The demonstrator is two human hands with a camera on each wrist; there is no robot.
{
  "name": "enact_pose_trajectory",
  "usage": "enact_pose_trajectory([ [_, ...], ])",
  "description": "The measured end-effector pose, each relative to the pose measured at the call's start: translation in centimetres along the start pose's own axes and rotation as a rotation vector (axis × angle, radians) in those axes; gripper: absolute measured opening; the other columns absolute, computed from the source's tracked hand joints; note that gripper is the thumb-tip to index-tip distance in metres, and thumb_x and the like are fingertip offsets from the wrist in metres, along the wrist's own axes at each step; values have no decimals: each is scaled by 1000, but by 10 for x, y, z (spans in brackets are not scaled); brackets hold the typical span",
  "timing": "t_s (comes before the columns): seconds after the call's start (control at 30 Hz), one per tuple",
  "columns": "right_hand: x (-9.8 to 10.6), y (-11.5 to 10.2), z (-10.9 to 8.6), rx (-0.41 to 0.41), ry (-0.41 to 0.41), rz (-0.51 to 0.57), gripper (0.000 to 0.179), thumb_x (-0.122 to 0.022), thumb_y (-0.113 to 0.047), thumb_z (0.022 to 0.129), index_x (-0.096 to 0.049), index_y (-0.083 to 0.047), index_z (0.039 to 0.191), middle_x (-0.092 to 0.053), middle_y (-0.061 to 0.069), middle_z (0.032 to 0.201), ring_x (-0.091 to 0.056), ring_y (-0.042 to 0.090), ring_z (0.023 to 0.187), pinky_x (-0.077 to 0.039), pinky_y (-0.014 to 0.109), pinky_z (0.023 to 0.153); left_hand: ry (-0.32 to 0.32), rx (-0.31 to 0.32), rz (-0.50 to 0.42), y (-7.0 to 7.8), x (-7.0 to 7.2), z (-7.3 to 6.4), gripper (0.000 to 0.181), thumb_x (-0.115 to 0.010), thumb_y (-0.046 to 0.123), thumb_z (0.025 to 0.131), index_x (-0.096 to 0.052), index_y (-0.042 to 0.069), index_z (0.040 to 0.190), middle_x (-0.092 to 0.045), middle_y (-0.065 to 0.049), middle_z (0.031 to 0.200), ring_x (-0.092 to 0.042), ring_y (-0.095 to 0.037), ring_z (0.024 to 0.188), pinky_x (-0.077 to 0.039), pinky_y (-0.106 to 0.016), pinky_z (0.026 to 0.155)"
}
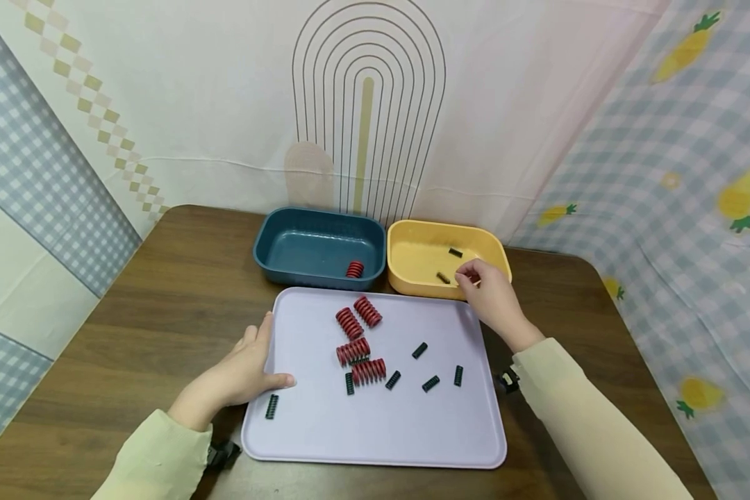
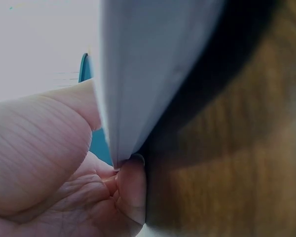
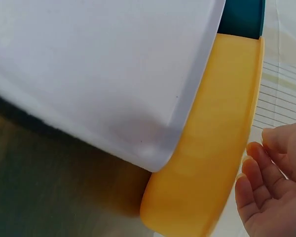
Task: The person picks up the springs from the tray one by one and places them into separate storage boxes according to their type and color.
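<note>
My left hand [image 1: 244, 371] holds the left edge of a pale lavender tray [image 1: 375, 430], thumb on top and fingers at its side. The left wrist view shows the tray rim [image 2: 138, 74] between thumb and fingers. Over the front right of a yellow bin [image 1: 412, 286], my right hand [image 1: 490, 295] hovers with loosely bent fingers; nothing shows between its fingertips. Close by its fingertips a small dark green spring [image 1: 443, 278] lies in the bin, with another dark spring [image 1: 455, 253] farther back. In the right wrist view, the hand [image 3: 274, 177] is above the bin's rim.
Several red springs [image 1: 369, 371] cluster mid-tray, and several small dark green springs [image 1: 430, 383] lie scattered around them. One is near the left hand. A blue bin [image 1: 306, 239] behind the tray contains a red spring [image 1: 354, 269]. Patterned curtains [image 1: 225, 104] stand behind the wooden table [image 1: 181, 278].
</note>
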State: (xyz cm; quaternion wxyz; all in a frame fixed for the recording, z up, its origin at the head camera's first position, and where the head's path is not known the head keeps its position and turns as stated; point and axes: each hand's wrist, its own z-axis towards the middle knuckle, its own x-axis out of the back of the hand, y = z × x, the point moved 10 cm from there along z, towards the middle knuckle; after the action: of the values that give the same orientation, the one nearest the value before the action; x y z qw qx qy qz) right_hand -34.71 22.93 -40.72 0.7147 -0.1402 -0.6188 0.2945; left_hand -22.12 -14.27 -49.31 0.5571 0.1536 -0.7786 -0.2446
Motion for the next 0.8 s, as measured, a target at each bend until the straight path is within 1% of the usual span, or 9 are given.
enact_pose_trajectory([
  [0.13, 3, -6, -7, 43, -8, 3, 13, -62, -19, 96, -66, -7, 101, -62, 5, 93, -56, 21, 85, -47, 40, 77, -1, -2, 6, 0, 0, 0, 123, -79, 49, 76, 0, -8, 150, -33, -34, 133, -45, -43, 118, -37, -55, 98],
  [0.3, 3, -15, -19, 104, -36, -4, 10, -65, -18, 95, -66, -9, 98, -63, 3, 91, -57, 19, 83, -48, 38, 76, -6, 0, 4, 0, 0, 0, 123, -79, 49, 76, 0, -8, 150, -33, -34, 133, -45, -42, 117, -37, -55, 98],
  [0.37, 0, -18, -25, 113, -58, 2, 8, -66, -17, 94, -65, -10, 98, -63, 1, 90, -57, 18, 82, -48, 37, 74, -9, -1, 5, 1, 0, 0, 123, -79, 49, 76, 0, -9, 150, -33, -34, 132, -45, -42, 117, -37, -55, 97],
  [0.47, -7, -23, -34, 125, -108, 5, 11, -67, -18, 93, -67, -9, 100, -64, -1, 91, -58, 16, 83, -49, 37, 75, -10, -4, 4, 1, 0, 0, 124, -79, 49, 75, 0, -9, 150, -34, -34, 131, -46, -42, 115, -38, -55, 97],
  [0.63, -24, -28, -49, 130, -191, -10, 20, -69, -22, 92, -68, -8, 106, -64, -3, 96, -59, 15, 90, -48, 39, 81, -4, -13, 5, 1, 1, 1, 123, -79, 49, 76, 0, -9, 150, -34, -34, 131, -46, -43, 115, -38, -55, 97],
  [0.8, -40, -30, -60, 120, -274, 8, 24, -71, -23, 90, -68, -8, 109, -64, -2, 99, -59, 15, 92, -49, 40, 83, -17, -5, 9, 1, -1, 0, 124, -79, 50, 76, 0, -10, 150, -34, -34, 130, -46, -42, 115, -38, -55, 96],
])
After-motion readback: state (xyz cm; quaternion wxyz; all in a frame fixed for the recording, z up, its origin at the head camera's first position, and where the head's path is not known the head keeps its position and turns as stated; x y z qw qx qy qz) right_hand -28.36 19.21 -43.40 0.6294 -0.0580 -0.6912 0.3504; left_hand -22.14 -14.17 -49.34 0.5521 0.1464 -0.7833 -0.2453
